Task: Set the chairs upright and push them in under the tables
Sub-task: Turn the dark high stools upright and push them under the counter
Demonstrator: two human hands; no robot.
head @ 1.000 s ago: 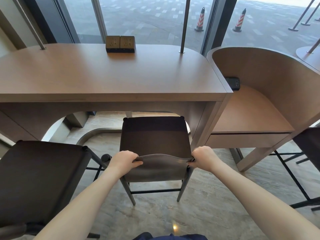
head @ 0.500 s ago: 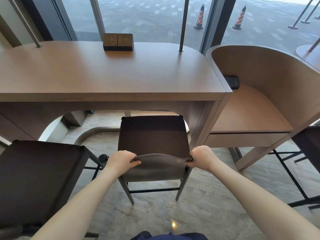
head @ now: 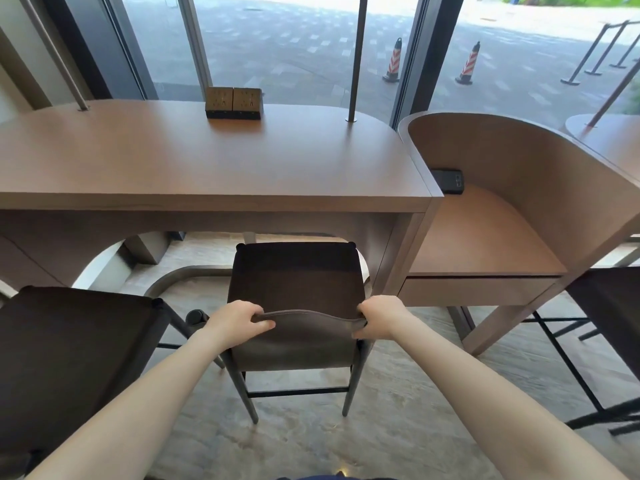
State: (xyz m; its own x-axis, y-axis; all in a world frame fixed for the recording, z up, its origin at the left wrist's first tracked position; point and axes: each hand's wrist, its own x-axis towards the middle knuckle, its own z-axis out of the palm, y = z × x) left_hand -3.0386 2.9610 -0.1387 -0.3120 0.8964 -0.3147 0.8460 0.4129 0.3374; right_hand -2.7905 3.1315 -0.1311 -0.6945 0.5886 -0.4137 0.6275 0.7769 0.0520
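Note:
A dark brown chair (head: 294,282) stands upright in front of me, its seat's far edge just under the front edge of the long wooden table (head: 207,168). My left hand (head: 239,322) grips the left end of the chair's low backrest. On the backrest's right end my right hand (head: 379,317) is closed too. A second dark chair (head: 69,355) stands upright at the lower left, out from the table. Part of a third dark chair (head: 613,306) shows at the right edge.
A brass socket box (head: 233,102) sits at the table's back, with two metal posts (head: 356,57) rising from the top. A curved wooden booth desk (head: 485,237) adjoins on the right. Glass windows stand behind; the floor is grey stone.
The chair has slid slightly forward toward the table, with both hands still on its backrest. My view has tilted up a little.

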